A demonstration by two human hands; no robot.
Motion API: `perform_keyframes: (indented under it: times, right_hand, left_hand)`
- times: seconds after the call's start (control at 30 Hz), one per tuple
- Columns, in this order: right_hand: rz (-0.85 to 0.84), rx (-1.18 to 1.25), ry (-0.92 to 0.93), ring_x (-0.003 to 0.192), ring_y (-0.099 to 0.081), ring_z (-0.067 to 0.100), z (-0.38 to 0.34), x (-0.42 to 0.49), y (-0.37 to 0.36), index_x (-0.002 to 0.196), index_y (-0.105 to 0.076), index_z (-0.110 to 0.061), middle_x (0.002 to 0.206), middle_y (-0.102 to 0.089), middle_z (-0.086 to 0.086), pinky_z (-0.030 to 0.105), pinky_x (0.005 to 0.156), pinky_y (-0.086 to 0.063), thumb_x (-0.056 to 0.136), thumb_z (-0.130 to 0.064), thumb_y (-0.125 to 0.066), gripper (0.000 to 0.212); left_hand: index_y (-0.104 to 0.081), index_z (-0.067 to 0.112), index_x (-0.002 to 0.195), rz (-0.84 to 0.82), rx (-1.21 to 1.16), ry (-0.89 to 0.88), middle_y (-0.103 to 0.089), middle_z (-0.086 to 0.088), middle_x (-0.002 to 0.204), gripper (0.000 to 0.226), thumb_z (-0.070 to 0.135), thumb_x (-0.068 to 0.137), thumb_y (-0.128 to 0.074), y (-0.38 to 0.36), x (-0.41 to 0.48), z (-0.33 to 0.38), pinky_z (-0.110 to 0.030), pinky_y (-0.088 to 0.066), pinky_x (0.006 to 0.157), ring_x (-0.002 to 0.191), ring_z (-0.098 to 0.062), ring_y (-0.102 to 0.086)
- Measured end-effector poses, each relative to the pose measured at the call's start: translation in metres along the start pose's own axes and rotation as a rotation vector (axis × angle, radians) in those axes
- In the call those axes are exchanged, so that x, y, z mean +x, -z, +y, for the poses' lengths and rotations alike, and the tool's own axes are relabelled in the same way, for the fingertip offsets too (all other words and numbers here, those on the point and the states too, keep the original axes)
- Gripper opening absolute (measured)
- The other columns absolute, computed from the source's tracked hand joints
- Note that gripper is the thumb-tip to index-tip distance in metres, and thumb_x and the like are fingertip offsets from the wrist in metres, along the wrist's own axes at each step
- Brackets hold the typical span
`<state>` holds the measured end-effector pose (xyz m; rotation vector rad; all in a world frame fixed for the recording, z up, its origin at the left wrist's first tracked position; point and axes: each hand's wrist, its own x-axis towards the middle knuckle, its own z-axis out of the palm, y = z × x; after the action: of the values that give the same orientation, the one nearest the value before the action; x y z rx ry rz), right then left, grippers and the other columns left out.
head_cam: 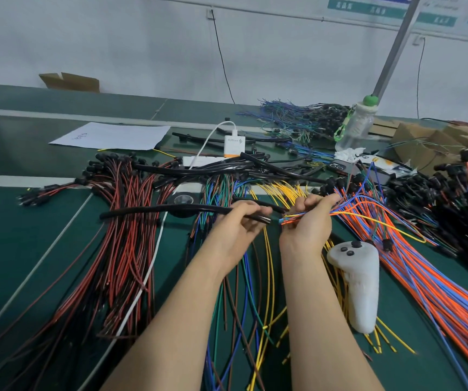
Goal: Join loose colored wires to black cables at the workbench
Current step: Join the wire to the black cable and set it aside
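My left hand (237, 230) grips a long black cable (153, 210) that runs off to the left above the bench; its open end sticks out of my fingers toward the right. My right hand (310, 224) pinches a small bunch of orange, blue and yellow wires (368, 214), their tips pointing left at the cable end. A small gap separates the wire tips from the cable end. The held wires trail right into the orange and blue pile (439, 283).
Red and dark wires (120, 249) fan over the green bench at left, yellow ones (281, 190) behind my hands. A white controller (360, 283) lies by my right forearm. Black connector piles (458, 187), a charger (234, 146), a bottle (358, 122) and paper (114, 136) lie farther back.
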<state>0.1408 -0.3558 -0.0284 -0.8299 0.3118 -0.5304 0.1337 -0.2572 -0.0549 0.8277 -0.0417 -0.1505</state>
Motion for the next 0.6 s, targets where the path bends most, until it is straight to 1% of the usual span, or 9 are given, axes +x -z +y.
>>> perform_keyframes:
  times: [0.03, 0.1, 0.17, 0.23, 0.3, 0.33, 0.43, 0.53, 0.6]
  right_hand:
    - [-0.001, 0.084, -0.075, 0.039, -0.036, 0.008, 0.001, 0.002, -0.002, 0.062, -0.035, -0.018, 0.041, -0.041, -0.008, 0.018, 0.041, -0.030, 0.105, -0.036, -0.031, 0.046]
    - [-0.019, 0.141, -0.124, 0.043, -0.031, 0.012, 0.000, 0.004, -0.002, 0.061, -0.033, -0.017, 0.046, -0.035, -0.005, 0.021, 0.044, -0.027, 0.103, -0.045, -0.030, 0.050]
    - [-0.014, 0.108, -0.119, 0.044, -0.030, 0.013, 0.005, 0.006, -0.002, 0.060, -0.032, -0.018, 0.050, -0.032, -0.003, 0.022, 0.045, -0.027, 0.102, -0.045, -0.031, 0.050]
    - [-0.012, 0.082, -0.099, 0.044, -0.031, 0.012, 0.008, 0.007, -0.001, 0.060, -0.032, -0.018, 0.052, -0.032, -0.002, 0.022, 0.044, -0.028, 0.103, -0.044, -0.032, 0.050]
    - [-0.006, 0.046, -0.063, 0.042, -0.035, 0.009, 0.010, 0.008, -0.001, 0.059, -0.033, -0.017, 0.046, -0.036, -0.005, 0.021, 0.046, -0.031, 0.103, -0.042, -0.032, 0.050]
    - [0.006, 0.022, -0.049, 0.042, -0.037, 0.008, 0.011, 0.008, -0.001, 0.059, -0.034, -0.016, 0.042, -0.037, -0.008, 0.021, 0.047, -0.032, 0.103, -0.041, -0.033, 0.051]
    - [0.036, -0.068, -0.014, 0.045, -0.040, 0.010, 0.013, 0.010, 0.002, 0.059, -0.037, -0.015, 0.044, -0.040, -0.006, 0.023, 0.051, -0.033, 0.103, -0.041, -0.032, 0.052]
    - [0.059, -0.067, 0.004, 0.051, -0.038, 0.015, 0.013, 0.012, 0.003, 0.059, -0.036, -0.014, 0.055, -0.036, 0.003, 0.027, 0.052, -0.032, 0.103, -0.040, -0.032, 0.052]
    - [0.066, -0.086, 0.008, 0.052, -0.039, 0.016, 0.014, 0.012, 0.002, 0.059, -0.035, -0.014, 0.058, -0.036, 0.004, 0.027, 0.053, -0.032, 0.103, -0.040, -0.032, 0.052]
  left_hand:
    - [-0.052, 0.008, 0.082, 0.040, -0.015, -0.064, -0.066, -0.006, 0.066, 0.020, -0.004, 0.091, -0.040, 0.001, 0.003, -0.001, -0.025, -0.053, 0.073, 0.079, -0.017, -0.070]
    - [-0.049, 0.009, 0.082, 0.134, 0.063, -0.186, -0.058, -0.002, 0.054, 0.024, -0.009, 0.090, -0.035, 0.002, 0.006, -0.001, -0.024, -0.051, 0.061, 0.062, -0.016, -0.066]
    - [-0.051, 0.010, 0.080, 0.193, 0.247, -0.266, -0.052, 0.000, 0.055, 0.025, -0.008, 0.088, -0.036, 0.003, 0.007, -0.005, -0.022, -0.040, 0.046, 0.044, -0.010, -0.048]
    - [-0.058, 0.014, 0.078, 0.193, 0.476, -0.308, -0.052, 0.001, 0.063, 0.024, 0.001, 0.092, -0.044, 0.000, 0.006, -0.008, -0.018, -0.029, 0.041, 0.039, -0.004, -0.036]
    - [-0.064, 0.022, 0.078, 0.126, 0.725, -0.355, -0.057, 0.010, 0.066, 0.017, 0.021, 0.092, -0.056, -0.001, 0.003, -0.011, -0.016, -0.035, 0.046, 0.046, 0.000, -0.044]
    - [-0.066, 0.024, 0.079, 0.069, 0.807, -0.377, -0.061, 0.013, 0.068, 0.013, 0.027, 0.090, -0.061, -0.002, 0.000, -0.011, -0.015, -0.041, 0.054, 0.055, 0.003, -0.052]
    - [-0.067, 0.027, 0.081, -0.048, 0.925, -0.374, -0.067, 0.013, 0.080, 0.005, 0.024, 0.085, -0.069, -0.004, -0.003, -0.013, -0.019, -0.048, 0.079, 0.081, 0.001, -0.061]
    - [-0.065, 0.028, 0.079, -0.018, 0.995, -0.385, -0.065, 0.013, 0.080, 0.012, 0.018, 0.084, -0.070, -0.005, -0.004, -0.013, -0.028, -0.049, 0.082, 0.081, -0.003, -0.061]
    - [-0.065, 0.025, 0.080, -0.012, 1.020, -0.408, -0.064, 0.013, 0.079, 0.009, 0.018, 0.085, -0.069, -0.005, -0.004, -0.014, -0.027, -0.048, 0.079, 0.080, -0.003, -0.060]
